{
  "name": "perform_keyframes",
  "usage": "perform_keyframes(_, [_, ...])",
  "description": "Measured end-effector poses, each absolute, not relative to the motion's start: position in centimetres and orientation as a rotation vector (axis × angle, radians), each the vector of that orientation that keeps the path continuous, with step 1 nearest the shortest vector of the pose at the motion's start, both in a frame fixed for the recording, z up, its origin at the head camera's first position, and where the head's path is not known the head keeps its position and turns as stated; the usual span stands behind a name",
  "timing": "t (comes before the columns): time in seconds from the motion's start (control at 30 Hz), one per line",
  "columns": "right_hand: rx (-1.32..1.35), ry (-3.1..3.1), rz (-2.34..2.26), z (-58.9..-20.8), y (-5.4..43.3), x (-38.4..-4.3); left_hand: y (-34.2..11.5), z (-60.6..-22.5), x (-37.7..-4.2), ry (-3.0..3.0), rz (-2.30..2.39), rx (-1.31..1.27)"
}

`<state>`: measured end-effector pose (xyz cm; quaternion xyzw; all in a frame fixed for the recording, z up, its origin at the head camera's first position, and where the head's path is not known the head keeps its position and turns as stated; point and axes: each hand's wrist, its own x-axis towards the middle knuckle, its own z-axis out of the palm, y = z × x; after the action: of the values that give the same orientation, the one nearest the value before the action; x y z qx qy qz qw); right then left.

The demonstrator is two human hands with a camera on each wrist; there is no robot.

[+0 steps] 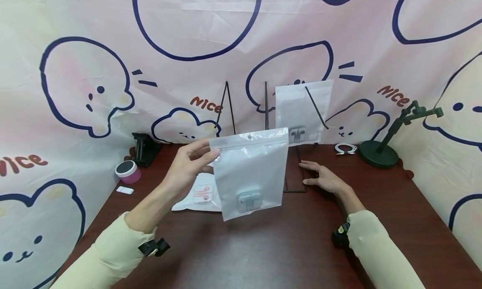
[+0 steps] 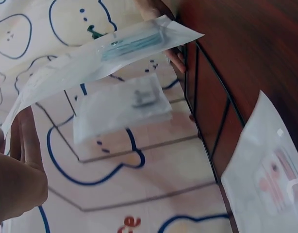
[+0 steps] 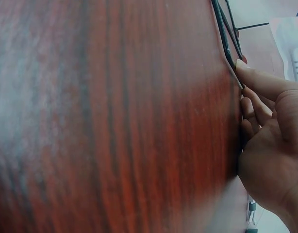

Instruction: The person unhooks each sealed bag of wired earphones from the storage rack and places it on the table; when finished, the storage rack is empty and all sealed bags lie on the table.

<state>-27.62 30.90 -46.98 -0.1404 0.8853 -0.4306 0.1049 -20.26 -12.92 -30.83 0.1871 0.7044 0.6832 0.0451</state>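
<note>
My left hand (image 1: 190, 165) pinches the upper left edge of a white zip bag (image 1: 250, 172), held up over the table. Wired earphones in a clear case show through near its bottom. Behind it, a black wire display rack (image 1: 295, 192) stands on the table, partly hidden by the bag. Another white zip bag (image 1: 303, 109) with earphones hangs on the rack's right side. My right hand (image 1: 327, 181) holds the rack's base at the right, thumb and fingers at the black wire (image 3: 226, 46). A third zip bag (image 1: 182, 203) with pink-looking earphones lies flat, partly covered from view.
On the left stand a pink jar with a dark lid (image 1: 128, 172), a small white object (image 1: 125, 190) and a black stand (image 1: 144, 150). A coiled white cable (image 1: 345, 149) and a dark green desk lamp (image 1: 378, 154) are at the back right. A patterned cloth (image 1: 196, 80) hangs behind the brown table (image 1: 256, 247).
</note>
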Motion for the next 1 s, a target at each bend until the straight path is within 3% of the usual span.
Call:
perform_keyframes(0.53, [-0.429, 2.595, -1.282, -47.2, 30.6, -27.6, -22.7, -31.4, -17.7, 2.272, 2.108, 0.49])
perform_keyframes(1.0, [-0.442, 2.62, -1.254, -47.1, 31.0, -27.6, -31.2, -31.7, -17.6, 2.011, 2.571, 0.455])
